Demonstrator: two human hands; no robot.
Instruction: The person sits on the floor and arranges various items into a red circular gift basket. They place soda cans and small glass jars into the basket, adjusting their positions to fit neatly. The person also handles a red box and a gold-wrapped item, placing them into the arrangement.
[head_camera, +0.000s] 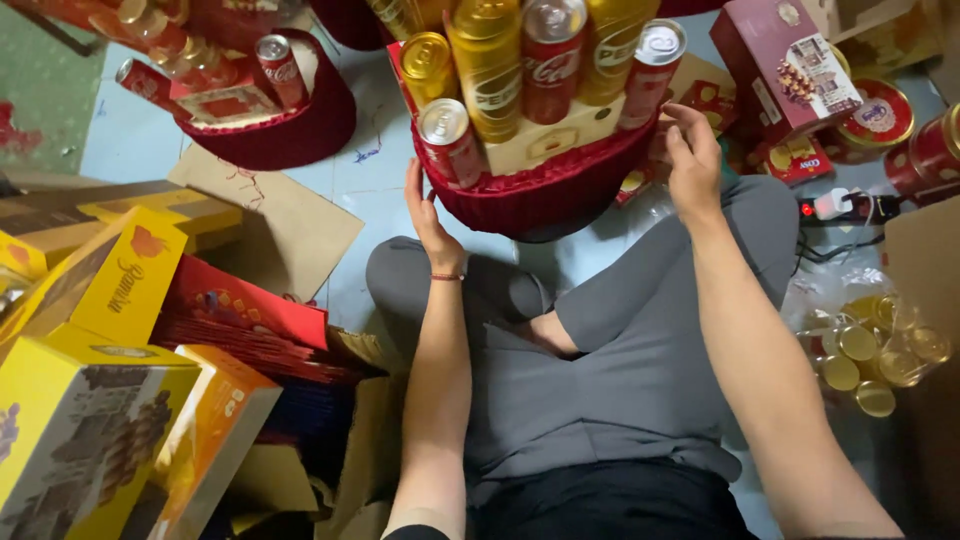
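Note:
A dark red velvet basket (545, 195) stands on the floor in front of my crossed legs. It is packed with upright gold cans (488, 60) and red cans (552, 55) around a pale cream box (545, 135). My left hand (425, 215) lies flat against the basket's left side, just under a tilted red can (450, 140). My right hand (692, 150) touches the basket's right rim below a red and white can (652, 70), fingers spread. Neither hand grips anything.
A second red basket (285, 125) with cans sits at the upper left. Yellow and red gift boxes (110, 290) pile up at the left on cardboard. A maroon box (785, 60), round tins (880, 115), a power strip (840, 205) and a bag of gold can tops (880, 350) lie to the right.

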